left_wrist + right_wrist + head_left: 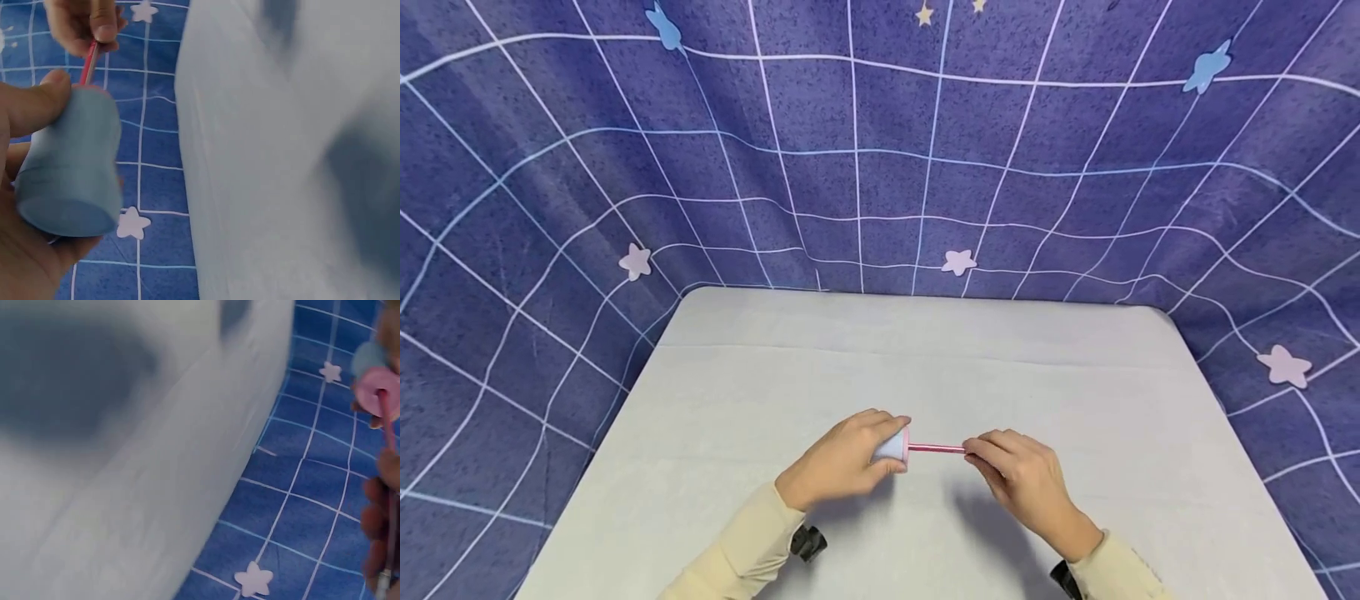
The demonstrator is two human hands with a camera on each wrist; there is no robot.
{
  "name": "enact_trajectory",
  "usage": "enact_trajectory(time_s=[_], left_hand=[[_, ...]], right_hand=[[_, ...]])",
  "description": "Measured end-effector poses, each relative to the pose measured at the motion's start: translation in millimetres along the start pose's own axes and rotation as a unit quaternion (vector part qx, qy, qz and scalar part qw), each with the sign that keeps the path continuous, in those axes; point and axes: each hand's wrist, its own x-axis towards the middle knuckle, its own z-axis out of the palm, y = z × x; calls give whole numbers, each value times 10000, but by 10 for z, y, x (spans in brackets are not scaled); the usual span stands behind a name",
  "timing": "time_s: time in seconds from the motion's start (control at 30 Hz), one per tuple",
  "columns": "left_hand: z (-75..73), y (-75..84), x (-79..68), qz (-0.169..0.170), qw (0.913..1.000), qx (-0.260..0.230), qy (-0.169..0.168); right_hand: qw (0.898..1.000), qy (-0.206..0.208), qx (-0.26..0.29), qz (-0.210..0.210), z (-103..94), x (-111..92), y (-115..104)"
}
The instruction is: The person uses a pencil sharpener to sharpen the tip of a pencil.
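Observation:
My left hand [850, 454] grips a light blue pencil sharpener [890, 447], a rounded, waisted cylinder with a pink end, held on its side above the table. In the left wrist view its plain blue base faces the camera, with the thumb along the side of the sharpener body [72, 162]. A thin red pencil [936, 448] runs from the hole in the pink end [377, 387] to the fingertips of my right hand [1018, 475], which pinches it. The tip inside the hole is hidden. In the right wrist view, the pencil's other end [384, 584] passes along the palm.
A white-covered table [775, 375] lies under both hands. Behind it and at both sides hangs a blue cloth [887, 192] with a line grid and stars. Dark wrist devices [808, 542] sit at the cream sleeves [737, 550].

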Motion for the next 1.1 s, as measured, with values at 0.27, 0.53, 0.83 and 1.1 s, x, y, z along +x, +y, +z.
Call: enact_trajectory(time_s=[0.27,0.53,0.83,1.1], left_hand=[[-82,14,14,-599,9883,-1256,-619],[-43,20,-36,-686,9872,-1283,-648],[-26,63,-74,225,9988,300,321],[104,44,-79,1515,9678,1409,1430]], right_hand=[[9845,999,-982,-1059,-21,107,-37],[9917,691,-604,-900,15,60,-55],[9921,-407,821,855,-16,23,-86],[8539,-2630,3124,3228,-186,208,33]])
